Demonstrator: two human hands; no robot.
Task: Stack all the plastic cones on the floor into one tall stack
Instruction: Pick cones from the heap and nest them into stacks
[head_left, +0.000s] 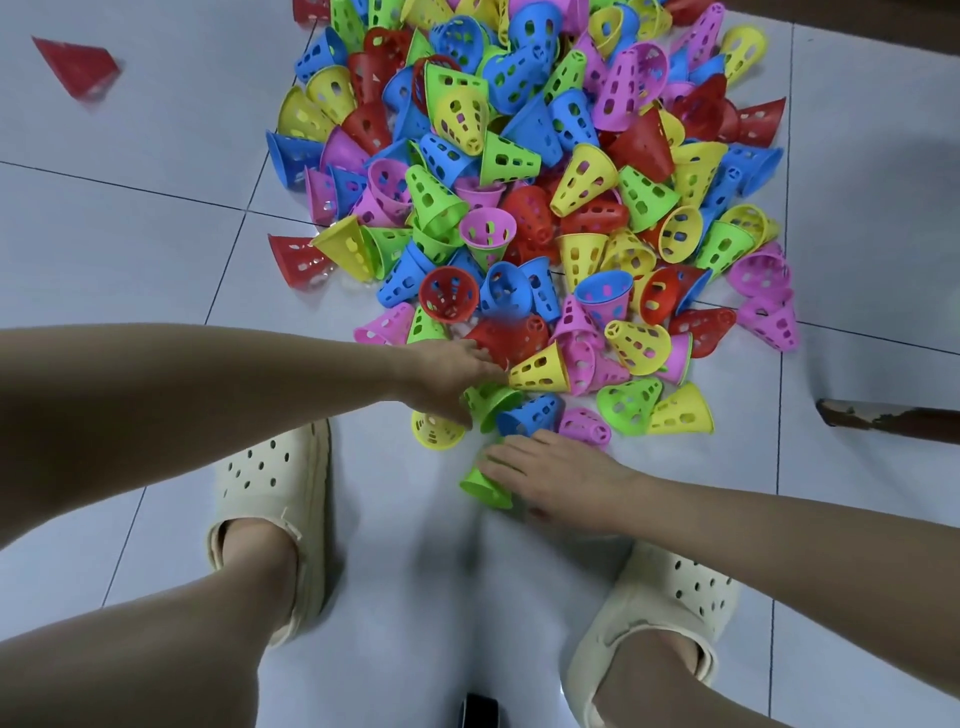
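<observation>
A big heap of perforated plastic cones in red, blue, yellow, green and pink covers the tiled floor ahead of me. My left hand reaches into the near edge of the heap, its fingers on a green cone beside a yellow cone. My right hand lies over another green cone on the floor in front of the heap, fingers wrapped on it. One red cone lies alone at the far left.
My two feet in cream perforated clogs stand on the pale tiles on either side of the hands. A dark wooden furniture edge juts in from the right. A small dark object lies at the bottom.
</observation>
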